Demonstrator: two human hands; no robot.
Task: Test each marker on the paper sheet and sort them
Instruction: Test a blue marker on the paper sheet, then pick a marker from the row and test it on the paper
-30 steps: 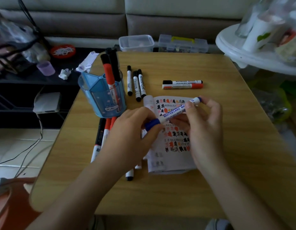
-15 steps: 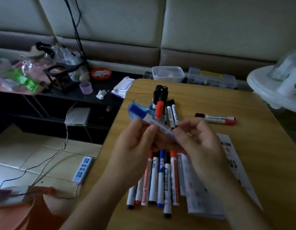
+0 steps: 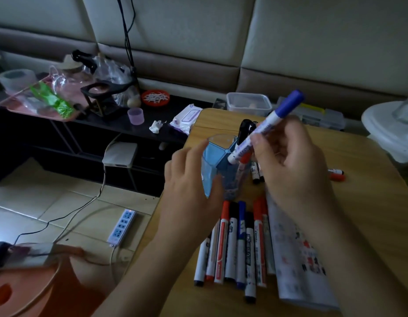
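Dim room, seen from above. At far left a white plastic power strip [image 3: 121, 227] lies on the pale, glossy tiled floor [image 3: 49, 202]. A small translucent purple cup [image 3: 135, 116] stands on a dark low shelf [image 3: 120, 128]. To the right of these is a bench [image 3: 370, 202] with a light wood-grain top and a rounded corner.

Near the bench's left edge stands a pen holder [image 3: 212, 156] of translucent blue plastic. It is angular, and thin inner walls split it into compartments. Black markers [image 3: 245, 126] stand upright in its far side. The left hand [image 3: 189, 191] is at the holder's left wall, with fingers spread, loosely curved and gripping nothing (whether the palm touches the plastic cannot be told).

Just right of the holder, the right hand [image 3: 294, 165] pinches a blue marker [image 3: 265, 126] around its middle with curled fingers and thumb. The marker is a smooth white cylinder with blue lettering and a blue cap. It is tilted, with the cap high to the right and the lower end at the holder's mouth, over the inner walls. The two hands are apart, with the holder between them.

Closer to the viewer, a row of markers [image 3: 235, 243] lies side by side on the bench. They have white barrels and red, black and blue caps. Just beside them on the right lies the paper sheet [image 3: 299, 255], folded and dotted with small red and black marks. Farther right, a red marker [image 3: 336, 175] lies alone.
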